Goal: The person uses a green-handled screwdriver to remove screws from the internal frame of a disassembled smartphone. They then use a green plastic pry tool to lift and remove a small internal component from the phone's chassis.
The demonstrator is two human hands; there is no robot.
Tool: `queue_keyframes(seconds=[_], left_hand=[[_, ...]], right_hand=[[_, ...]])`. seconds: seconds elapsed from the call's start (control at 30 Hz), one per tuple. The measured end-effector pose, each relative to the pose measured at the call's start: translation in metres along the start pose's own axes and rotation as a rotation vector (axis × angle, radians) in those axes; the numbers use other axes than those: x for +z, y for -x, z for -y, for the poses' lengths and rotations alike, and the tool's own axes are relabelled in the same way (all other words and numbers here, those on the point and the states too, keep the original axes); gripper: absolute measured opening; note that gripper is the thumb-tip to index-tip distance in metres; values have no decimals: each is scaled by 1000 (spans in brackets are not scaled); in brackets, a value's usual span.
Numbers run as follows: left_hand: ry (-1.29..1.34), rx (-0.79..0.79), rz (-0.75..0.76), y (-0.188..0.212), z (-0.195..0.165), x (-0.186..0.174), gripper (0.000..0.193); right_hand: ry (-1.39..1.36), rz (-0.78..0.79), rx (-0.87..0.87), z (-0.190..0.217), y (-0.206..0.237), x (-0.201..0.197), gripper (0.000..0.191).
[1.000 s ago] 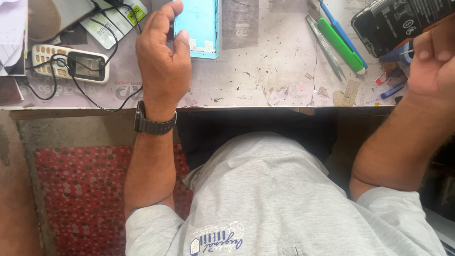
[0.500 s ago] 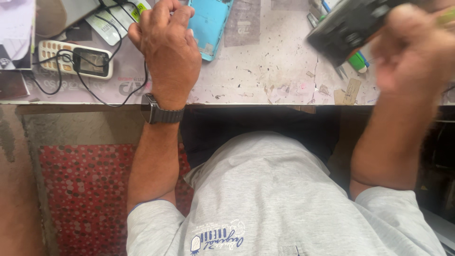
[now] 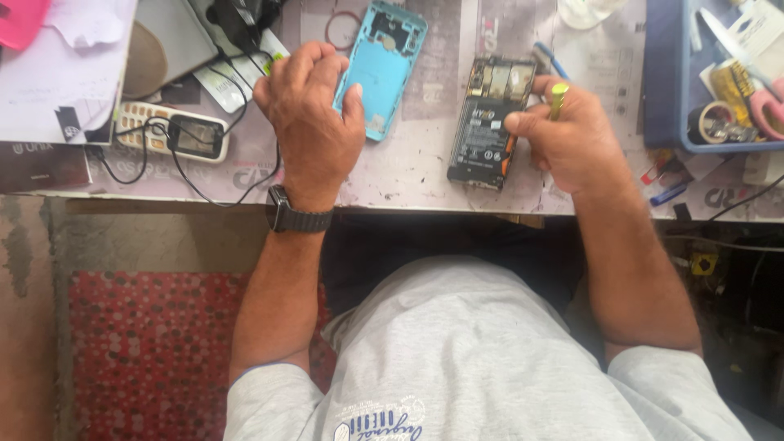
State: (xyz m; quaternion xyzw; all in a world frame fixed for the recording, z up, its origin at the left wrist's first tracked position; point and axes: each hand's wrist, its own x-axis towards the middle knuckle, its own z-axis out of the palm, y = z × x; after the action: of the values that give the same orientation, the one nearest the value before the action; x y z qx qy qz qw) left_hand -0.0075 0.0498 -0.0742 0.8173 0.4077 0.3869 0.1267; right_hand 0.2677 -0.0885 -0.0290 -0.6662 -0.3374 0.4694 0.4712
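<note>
Worn, scratched worktable [image 3: 408, 167] papered with printed sheets, cluttered edge to edge; red dotted mat [image 3: 155, 351] on the floor below. Left hand [image 3: 310, 126] rests knuckles-up, fingers curled over the left edge of a light blue phone back cover [image 3: 384, 69], touching it. Right hand [image 3: 567, 139] pinches a yellow-green tool handle [image 3: 558, 100] between thumb and fingers, closed around it, just beside an opened phone [image 3: 490, 122] lying flat with its dark innards up. The phone sits between the two hands, near the table's front edge. Left of the left hand: a small keypad phone [image 3: 167, 131] tangled in black cable [image 3: 204, 184]. Right of the right hand: a blue tray [image 3: 663, 90] holding tape rolls [image 3: 717, 121].
</note>
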Motion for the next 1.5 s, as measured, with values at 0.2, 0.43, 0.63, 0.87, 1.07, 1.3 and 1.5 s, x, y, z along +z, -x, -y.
queue_keyframes(seconds=[0.2, 0.43, 0.63, 0.87, 1.07, 1.3, 1.5], left_hand=[[-55, 29, 29, -6, -6, -6, 36], [-61, 25, 61, -7, -6, -4, 38], [-75, 48, 86, -7, -9, -3, 46], [-30, -1, 94, -6, -7, -3, 44], [-21, -1, 97, -1, -1, 5, 39], [-27, 17, 86, 5, 0, 4, 35], [-24, 40, 58, 5, 0, 6, 32]], right_hand=[[239, -65, 34, 10, -2, 9, 69], [572, -104, -109, 26, 6, 21, 70], [665, -126, -13, 36, 8, 28, 68], [936, -189, -14, 36, 16, -2, 33], [1192, -306, -352, 30, 26, -43, 40], [1093, -260, 4, 23, 21, -41, 54], [1362, -229, -141, 20, 19, -28, 44]])
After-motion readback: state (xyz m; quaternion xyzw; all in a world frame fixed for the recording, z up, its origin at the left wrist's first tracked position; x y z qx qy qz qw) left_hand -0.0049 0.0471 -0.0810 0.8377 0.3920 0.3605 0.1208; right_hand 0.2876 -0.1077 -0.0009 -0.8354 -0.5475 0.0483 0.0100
